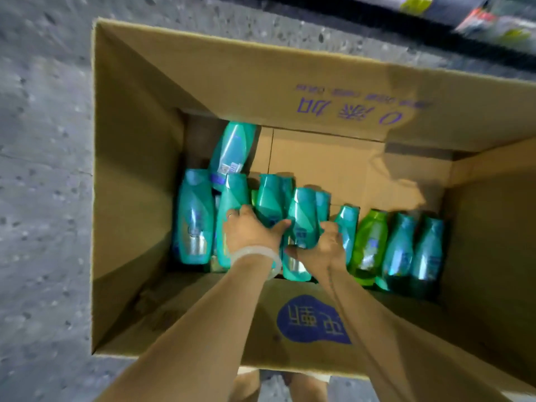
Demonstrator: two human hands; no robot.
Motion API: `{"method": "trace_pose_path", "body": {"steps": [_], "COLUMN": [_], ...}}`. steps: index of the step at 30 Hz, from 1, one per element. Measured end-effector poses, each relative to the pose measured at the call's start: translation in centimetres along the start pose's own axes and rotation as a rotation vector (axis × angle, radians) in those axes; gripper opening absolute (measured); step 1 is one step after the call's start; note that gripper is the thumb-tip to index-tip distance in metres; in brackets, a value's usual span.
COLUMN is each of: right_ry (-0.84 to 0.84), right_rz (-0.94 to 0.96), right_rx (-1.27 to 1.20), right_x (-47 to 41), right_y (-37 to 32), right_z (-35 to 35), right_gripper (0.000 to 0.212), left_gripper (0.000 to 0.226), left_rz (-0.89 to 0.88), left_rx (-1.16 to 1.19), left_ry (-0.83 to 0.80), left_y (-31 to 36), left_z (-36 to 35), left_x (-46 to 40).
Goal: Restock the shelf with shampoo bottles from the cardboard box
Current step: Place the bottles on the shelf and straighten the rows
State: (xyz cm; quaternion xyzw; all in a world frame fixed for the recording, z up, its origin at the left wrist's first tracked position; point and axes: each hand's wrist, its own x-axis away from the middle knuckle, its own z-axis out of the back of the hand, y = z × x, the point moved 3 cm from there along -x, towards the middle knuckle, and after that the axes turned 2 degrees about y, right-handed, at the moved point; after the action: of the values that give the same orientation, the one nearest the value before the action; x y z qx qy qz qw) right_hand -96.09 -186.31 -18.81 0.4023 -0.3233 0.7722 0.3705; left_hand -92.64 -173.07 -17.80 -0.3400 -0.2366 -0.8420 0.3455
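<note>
Speckled grey floor [43, 140] is occupied by an open cardboard box [139, 175]. Teal shampoo bottles [195, 216] and one green bottle [369, 242] are stocked along its near side. One teal bottle [268, 198] is grasped by the left hand [251, 232]; another teal bottle [303, 219] is apparently clasped by the curled fingers [326, 227] of the right hand [320, 248], though blur is noted.

The far right part of the open brown cardboard box [139, 158] floor is bare, leaving room to reach down there. Teal plastic shampoo bottles [194, 216] crowd the near and left side, with one green plastic bottle [371, 242] wedged among them toward the right.
</note>
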Motion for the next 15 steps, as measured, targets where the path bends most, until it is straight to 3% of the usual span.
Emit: {"method": "trace_pose_path", "body": {"steps": [3,6,10,15], "right_ry": [0.045,0.070,-0.022,-0.259], "right_rz": [0.035,0.000,-0.016,-0.022], "right_rx": [-0.049,-0.057,-0.180,-0.543], "right_x": [-0.4,-1.2,-1.4,2.5], "right_y": [0.4,0.3,0.1,-1.0], "right_z": [-0.7,-0.5,0.8,5.6], "right_gripper": [0.081,0.068,0.046,0.047], "left_gripper": [0.060,0.050,0.042,0.029], "left_rz": [-0.005,-0.048,-0.033,-0.033], "left_rx": [-0.085,-0.111,0.185,0.540], "left_ry": [0.082,0.048,-0.075,-0.228], "left_y": [0.4,0.7,0.2,1.3], "left_z": [-0.3,-1.2,-1.4,3.6], "left_x": [0.0,1.1,2.4,4.8]}}
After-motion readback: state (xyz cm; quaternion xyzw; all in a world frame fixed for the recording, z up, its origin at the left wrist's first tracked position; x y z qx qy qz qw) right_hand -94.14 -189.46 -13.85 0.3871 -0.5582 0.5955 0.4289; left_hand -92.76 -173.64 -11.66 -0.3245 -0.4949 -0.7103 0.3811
